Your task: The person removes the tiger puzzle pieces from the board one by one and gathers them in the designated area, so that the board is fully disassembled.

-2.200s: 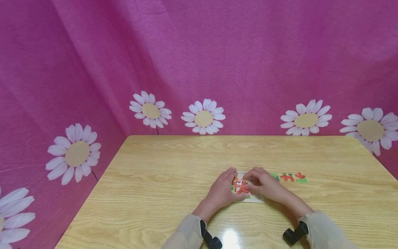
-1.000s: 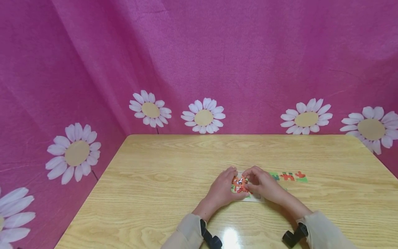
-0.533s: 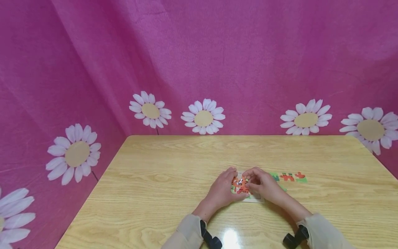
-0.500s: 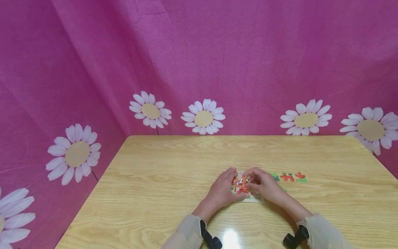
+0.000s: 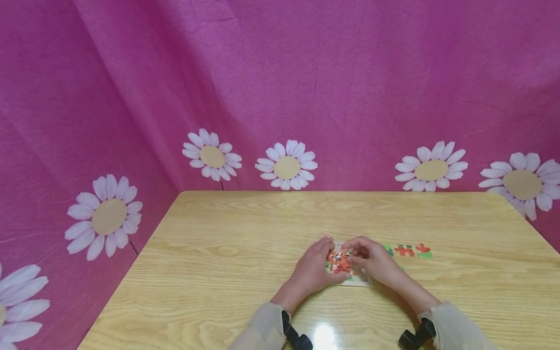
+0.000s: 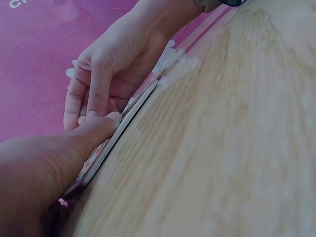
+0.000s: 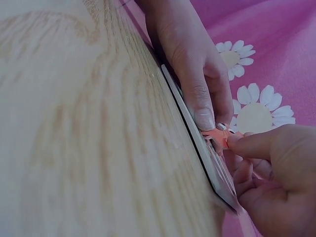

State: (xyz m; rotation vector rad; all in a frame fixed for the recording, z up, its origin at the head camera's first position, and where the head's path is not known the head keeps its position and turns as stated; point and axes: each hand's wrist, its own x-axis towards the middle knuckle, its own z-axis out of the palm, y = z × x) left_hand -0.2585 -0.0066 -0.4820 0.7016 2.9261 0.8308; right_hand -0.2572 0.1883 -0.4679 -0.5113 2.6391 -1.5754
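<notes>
- My right hand [image 5: 373, 259] pinches an orange tiger jigsaw piece [image 7: 216, 137]; pushed in askew, I judge, it could slip or bend.
- Beside it, my left hand [image 5: 311, 264] grips the jigsaw board [image 5: 363, 282], under that piece; a slack hold might let it skid.
- Just right of my right hand, a careless sweep could scatter loose jigsaw pieces [image 5: 404, 251].
- Beyond both hands, the wooden tabletop [image 5: 262, 214] leaves room before its far edge and the daisy curtain [image 5: 350, 97].

In the left wrist view, on the pink cloth [image 6: 39, 64] near the top left corner, there stand small white letters [image 6: 15, 4], of which one looks like a "c", but the others are cut and cannot be read.
</notes>
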